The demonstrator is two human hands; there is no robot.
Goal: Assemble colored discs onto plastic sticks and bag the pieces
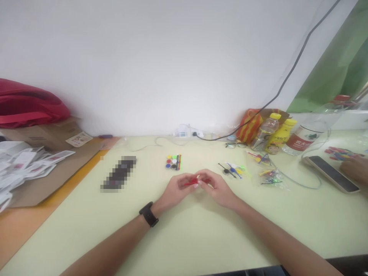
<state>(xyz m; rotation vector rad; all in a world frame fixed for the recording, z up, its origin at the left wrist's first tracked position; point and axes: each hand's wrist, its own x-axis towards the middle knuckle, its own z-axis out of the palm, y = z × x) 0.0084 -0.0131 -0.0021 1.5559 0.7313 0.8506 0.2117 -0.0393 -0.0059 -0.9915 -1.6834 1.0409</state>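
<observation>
My left hand [177, 188] and my right hand [216, 188] meet above the middle of the table. Between their fingertips is a small red plastic piece [191, 181], partly covered by the fingers. It resembles the coloured disc-and-stick pieces nearby. Just beyond my left hand sit several coloured discs [168, 161] in rows, with thin coloured sticks [178, 162] lined up beside them. To the right of my right hand lie disc-and-stick pieces, among them a black one [226, 171] and a blue one [232, 171].
Further right are clear bags of coloured pieces [270, 177], glasses [236, 145], bottles [278, 136] and a phone [333, 173]. Another person's hand [355, 168] is by coloured sticks [339, 153] at the right edge. A blurred dark object [118, 174] and cardboard [54, 180] are left.
</observation>
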